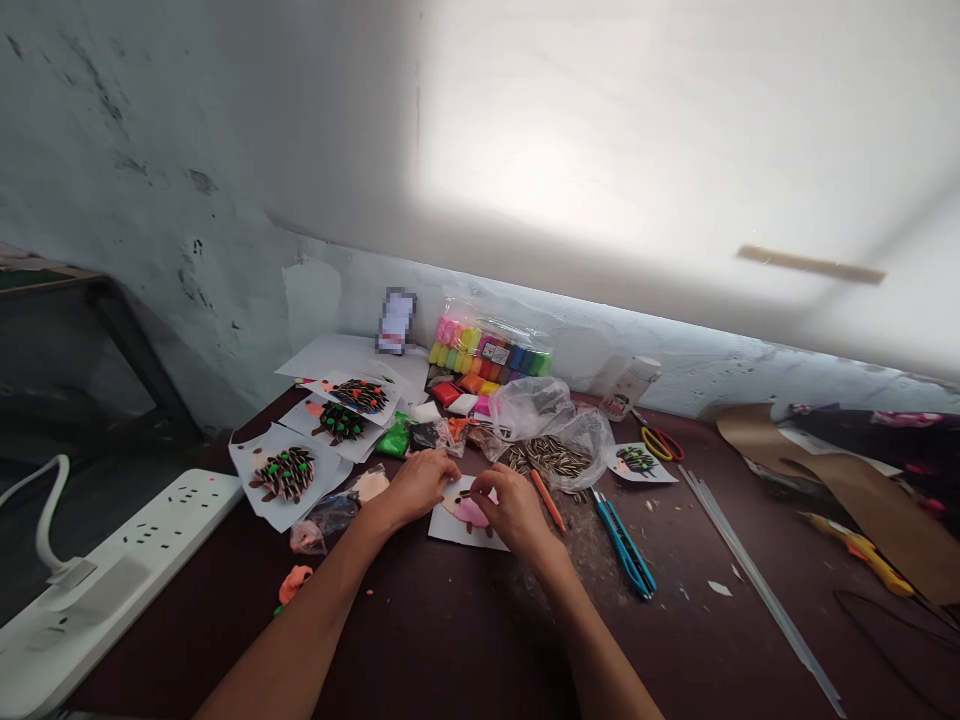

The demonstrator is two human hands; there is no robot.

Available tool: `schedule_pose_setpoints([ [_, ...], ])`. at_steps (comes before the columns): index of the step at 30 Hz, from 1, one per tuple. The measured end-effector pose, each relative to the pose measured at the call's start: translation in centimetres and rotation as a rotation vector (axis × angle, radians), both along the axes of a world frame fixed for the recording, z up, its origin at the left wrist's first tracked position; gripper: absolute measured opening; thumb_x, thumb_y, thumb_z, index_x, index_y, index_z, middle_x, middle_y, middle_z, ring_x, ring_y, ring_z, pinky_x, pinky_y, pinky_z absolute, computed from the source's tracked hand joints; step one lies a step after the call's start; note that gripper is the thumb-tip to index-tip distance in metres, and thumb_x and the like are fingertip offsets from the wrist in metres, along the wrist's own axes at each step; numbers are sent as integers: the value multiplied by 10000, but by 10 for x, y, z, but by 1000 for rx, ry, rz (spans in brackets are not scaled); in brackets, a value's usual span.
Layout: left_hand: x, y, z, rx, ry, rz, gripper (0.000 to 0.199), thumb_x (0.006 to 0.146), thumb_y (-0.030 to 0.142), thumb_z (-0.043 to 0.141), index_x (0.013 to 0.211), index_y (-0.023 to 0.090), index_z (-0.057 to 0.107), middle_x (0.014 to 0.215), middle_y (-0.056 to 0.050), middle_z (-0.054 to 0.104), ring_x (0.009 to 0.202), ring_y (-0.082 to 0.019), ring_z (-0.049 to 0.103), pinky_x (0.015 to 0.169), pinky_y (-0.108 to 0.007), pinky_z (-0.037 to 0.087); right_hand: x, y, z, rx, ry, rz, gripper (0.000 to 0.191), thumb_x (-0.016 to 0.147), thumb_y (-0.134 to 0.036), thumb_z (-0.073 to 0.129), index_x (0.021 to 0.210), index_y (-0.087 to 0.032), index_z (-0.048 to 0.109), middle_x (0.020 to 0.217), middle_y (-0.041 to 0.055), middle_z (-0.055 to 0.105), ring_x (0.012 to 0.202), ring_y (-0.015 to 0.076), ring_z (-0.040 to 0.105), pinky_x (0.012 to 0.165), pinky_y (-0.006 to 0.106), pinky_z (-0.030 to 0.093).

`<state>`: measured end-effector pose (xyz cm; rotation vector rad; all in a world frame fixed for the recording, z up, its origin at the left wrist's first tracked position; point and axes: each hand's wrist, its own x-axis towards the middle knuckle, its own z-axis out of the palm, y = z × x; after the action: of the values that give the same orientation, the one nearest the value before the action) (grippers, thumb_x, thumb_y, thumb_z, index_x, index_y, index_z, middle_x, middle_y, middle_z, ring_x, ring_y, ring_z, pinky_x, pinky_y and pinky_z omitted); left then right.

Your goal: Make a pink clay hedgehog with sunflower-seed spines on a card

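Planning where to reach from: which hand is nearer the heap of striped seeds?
Right. The right hand is over the white card, close beside the seeds; the left hand is farther left, at the card's left side.

A white power strip (154, 545) runs along the left edge of the surface (442, 645). Near the back edge stand a pixelated phone (396, 322) and a white bottle (631, 388); brown sheeting (874, 495) lies toward the right edge.

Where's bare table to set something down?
Mostly bare: dark brown tabletop nearside of the white pink-patterned paper card, between both forearms; and, bar pale scraps, between slim blue tool and translucent rods. Crowded: behind the card, around clear plastic seed bag.
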<state>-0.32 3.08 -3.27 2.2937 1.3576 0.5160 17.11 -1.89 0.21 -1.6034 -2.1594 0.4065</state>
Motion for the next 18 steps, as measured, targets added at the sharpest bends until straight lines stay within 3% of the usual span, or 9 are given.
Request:
schedule_pose_setpoints([
  [9,0,-2,4,-3,21,-4,283,794,107,490,899,206,733,925,-52,686,895,-177,611,804,-258,446,-6,-3,4,-39,-127,-51,158,844,-136,547,796,-197,684,858,22,638,785,132,582,660,210,356],
  [18,-1,0,-1,12,25,-10,296,803,109,479,907,210,737,939,-53,684,893,-178,609,817,-269,448,-6,-3,0,-12,-169,-40,155,847,-133,545,794,-197,676,851,24,642,779,132,580,654,214,354],
])
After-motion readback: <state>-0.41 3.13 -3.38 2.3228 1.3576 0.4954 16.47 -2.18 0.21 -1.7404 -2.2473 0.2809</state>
